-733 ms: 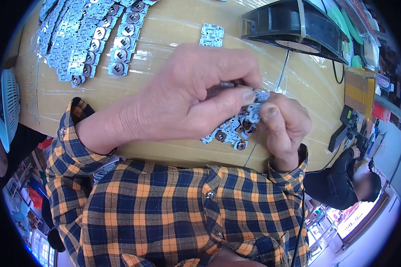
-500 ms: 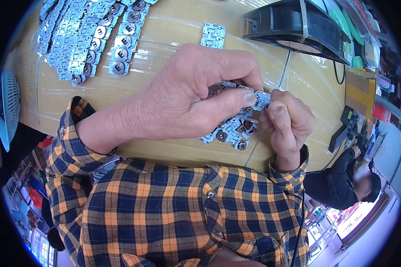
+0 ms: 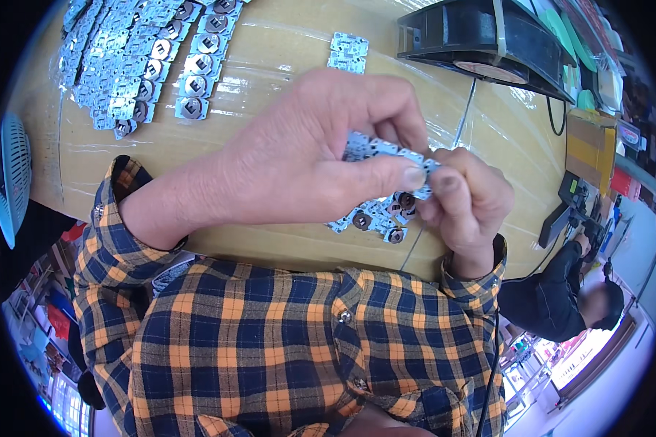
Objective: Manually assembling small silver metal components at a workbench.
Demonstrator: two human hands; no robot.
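My left hand (image 3: 310,156) is closed round a strip of small light-blue circuit boards (image 3: 372,148), with the thumb pressed on its right end. At that same end, my right hand (image 3: 474,200) is closed in a pinch against the last board. Its fingertips hide whatever else may be between them. On the table just below the hands lies a loose pile of similar boards (image 3: 364,221), some carrying round dark coin cells. Part of the pile is covered by my hands.
Rows of board strips (image 3: 124,65) with round cells cover the far left of the cardboard-coloured table (image 3: 270,247). A small board piece (image 3: 348,51) lies beyond my hands. A black fan (image 3: 481,44) stands far right; a cardboard box (image 3: 590,149) is at the right edge. Another person (image 3: 561,298) sits at right.
The strip has tilted so more of its face shows between my left fingers. My right fingertips have closed in on its end, and the gap between the hands has narrowed.
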